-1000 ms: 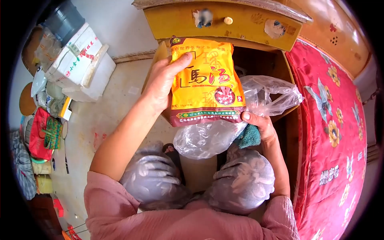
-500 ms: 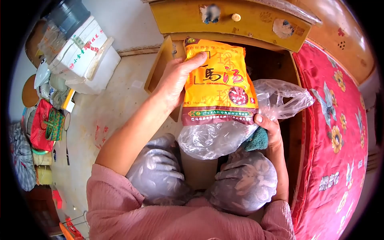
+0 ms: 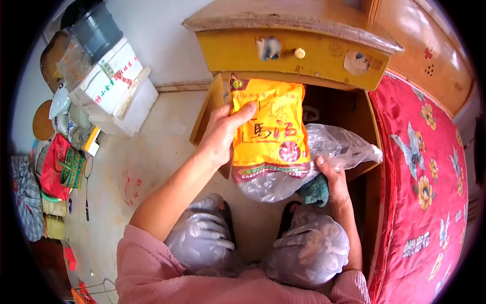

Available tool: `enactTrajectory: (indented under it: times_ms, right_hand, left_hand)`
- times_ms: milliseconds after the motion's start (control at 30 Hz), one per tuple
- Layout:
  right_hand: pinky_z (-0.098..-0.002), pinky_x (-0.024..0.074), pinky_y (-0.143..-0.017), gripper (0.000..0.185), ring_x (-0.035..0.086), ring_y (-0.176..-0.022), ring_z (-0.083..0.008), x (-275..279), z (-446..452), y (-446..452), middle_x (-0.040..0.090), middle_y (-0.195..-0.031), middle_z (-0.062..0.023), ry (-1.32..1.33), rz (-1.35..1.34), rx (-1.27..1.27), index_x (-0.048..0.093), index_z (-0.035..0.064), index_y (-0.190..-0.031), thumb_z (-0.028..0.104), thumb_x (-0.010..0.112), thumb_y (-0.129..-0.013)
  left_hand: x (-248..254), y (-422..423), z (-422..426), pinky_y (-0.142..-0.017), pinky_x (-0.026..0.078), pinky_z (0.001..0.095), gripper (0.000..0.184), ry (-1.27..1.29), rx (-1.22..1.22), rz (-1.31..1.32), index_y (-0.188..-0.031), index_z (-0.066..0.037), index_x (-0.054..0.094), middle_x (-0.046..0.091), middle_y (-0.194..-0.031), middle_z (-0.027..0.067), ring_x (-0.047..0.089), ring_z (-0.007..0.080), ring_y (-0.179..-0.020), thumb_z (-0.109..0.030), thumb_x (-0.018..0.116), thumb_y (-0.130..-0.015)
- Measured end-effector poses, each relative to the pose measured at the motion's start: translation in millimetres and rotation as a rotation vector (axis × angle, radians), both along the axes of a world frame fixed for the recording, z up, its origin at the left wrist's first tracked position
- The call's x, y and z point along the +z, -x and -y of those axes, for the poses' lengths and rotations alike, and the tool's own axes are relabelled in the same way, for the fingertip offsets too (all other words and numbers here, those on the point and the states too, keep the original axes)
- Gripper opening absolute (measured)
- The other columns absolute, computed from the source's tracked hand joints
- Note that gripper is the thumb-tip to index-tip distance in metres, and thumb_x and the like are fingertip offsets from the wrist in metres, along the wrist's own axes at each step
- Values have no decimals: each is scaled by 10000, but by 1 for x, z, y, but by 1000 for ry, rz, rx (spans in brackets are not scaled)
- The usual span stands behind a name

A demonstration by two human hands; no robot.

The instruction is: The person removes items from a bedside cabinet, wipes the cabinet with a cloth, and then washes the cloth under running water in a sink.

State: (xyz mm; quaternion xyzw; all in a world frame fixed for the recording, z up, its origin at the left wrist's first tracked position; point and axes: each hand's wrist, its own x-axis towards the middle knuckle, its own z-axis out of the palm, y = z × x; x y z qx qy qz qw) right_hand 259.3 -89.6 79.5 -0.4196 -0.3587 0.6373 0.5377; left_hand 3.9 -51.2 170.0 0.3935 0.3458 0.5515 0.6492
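My left hand (image 3: 223, 133) grips the left edge of a yellow and maroon printed packet (image 3: 271, 119), thumb on its front and the other fingers behind it. The packet's large dark and red characters face me. A clear plastic bag (image 3: 271, 188) shows below the packet and spreads out to its right. My right hand (image 3: 331, 178) is closed on the bag near the packet's lower right corner, thumb on top. A teal cloth (image 3: 315, 191) hangs against that palm; its hidden part leaves unclear whether the fingers hold it too.
Ahead stands a wooden cabinet with a yellow drawer (image 3: 228, 53) and an open compartment (image 3: 349, 114) below. A red flowered cover (image 3: 405, 202) lies along the right. White boxes (image 3: 109, 76) stand at the back left, with bags and a green basket (image 3: 73, 167) nearby.
The view has tilted up, showing more of the cabinet top and my dark footwear. The packet has shifted slightly left and tipped back. Both hands keep their holds.
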Motion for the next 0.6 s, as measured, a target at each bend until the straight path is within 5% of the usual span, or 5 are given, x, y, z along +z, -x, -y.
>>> enactTrajectory:
  times_ms: [167,600]
  right_hand:
    - [-305,453,-846,355,574,-939,-174,4,-10,-1,629,-1026,-64,-21,21,-126,595,-9,-1105,224,686,-853]
    - [-299,427,-878,422,548,-977,-167,8,-9,22,615,-1049,-59,7,154,149,584,-2,-1140,289,694,-854]
  left_hand:
    - [-9,7,1,-878,509,340,322,-115,12,-136,-1179,4,544,632,-1110,91,620,184,-991,-170,602,-914]
    - [-26,1,1,-771,521,270,281,-219,22,-276,-1082,49,590,657,-1003,55,616,106,-876,-177,618,-917]
